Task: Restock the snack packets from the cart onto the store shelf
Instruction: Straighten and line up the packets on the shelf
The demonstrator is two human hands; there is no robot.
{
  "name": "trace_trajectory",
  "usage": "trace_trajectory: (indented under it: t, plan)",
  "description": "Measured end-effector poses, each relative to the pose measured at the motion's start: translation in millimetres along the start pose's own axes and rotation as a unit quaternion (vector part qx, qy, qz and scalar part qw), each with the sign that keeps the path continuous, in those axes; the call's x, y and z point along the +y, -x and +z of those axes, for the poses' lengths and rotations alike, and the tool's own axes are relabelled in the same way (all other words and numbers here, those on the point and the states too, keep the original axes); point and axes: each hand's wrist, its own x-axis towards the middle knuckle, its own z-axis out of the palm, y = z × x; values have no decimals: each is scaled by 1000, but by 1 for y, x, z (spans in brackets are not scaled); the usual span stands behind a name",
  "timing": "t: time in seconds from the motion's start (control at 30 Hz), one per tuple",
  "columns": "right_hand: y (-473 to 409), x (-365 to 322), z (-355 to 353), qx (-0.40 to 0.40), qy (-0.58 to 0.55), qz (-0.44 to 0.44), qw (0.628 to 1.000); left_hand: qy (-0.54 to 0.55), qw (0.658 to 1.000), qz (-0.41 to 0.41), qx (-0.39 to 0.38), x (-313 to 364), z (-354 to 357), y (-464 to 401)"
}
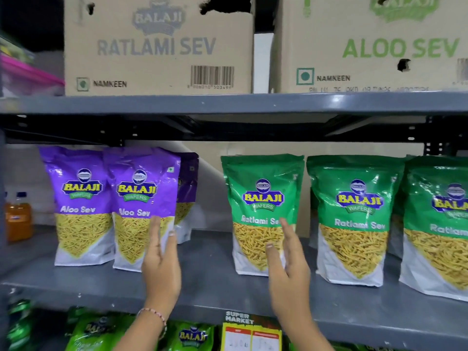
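Note:
Purple Aloo Sev packets stand upright on the grey shelf: one at the left, a second beside it, a third behind. Green Ratlami Sev packets stand to the right: one, another, and one at the frame edge. My left hand is flat and open, against the right edge of the second purple packet. My right hand is open too, in front of the right side of the first green packet. Neither hand grips anything. The cart is out of view.
Two cardboard cartons marked Ratlami Sev and Aloo Sev sit on the shelf above. An orange bottle stands at the far left. Green packets and a price tag are on the shelf below.

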Motion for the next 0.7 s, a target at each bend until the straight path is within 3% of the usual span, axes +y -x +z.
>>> trace_trajectory:
  t: [0.1, 0.2, 0.33, 0.4, 0.47, 0.7]
  plan:
    - [10, 10, 51, -100, -36, 53, 993, -34, 998, -7, 55, -9, -46, -37]
    - [16, 22, 115, -202, -4, 139, 970, -100, 994, -32, 19, -9, -78, -59]
    - [16, 29, 166, -299, -12, 219, 929, -62, 991, -118, -31, -39, -95, -86]
    - [19, 30, 180, -319, -16, 214, 923, -62, 986, -146, -53, -64, -103, -103]
    - [21, 31, 187, -323, -5, 195, 926, -96, 980, -158, -72, -37, -98, -89]
    - [19, 43, 186, -299, -34, 188, 935, -188, 967, -133, -109, -27, -94, -77]
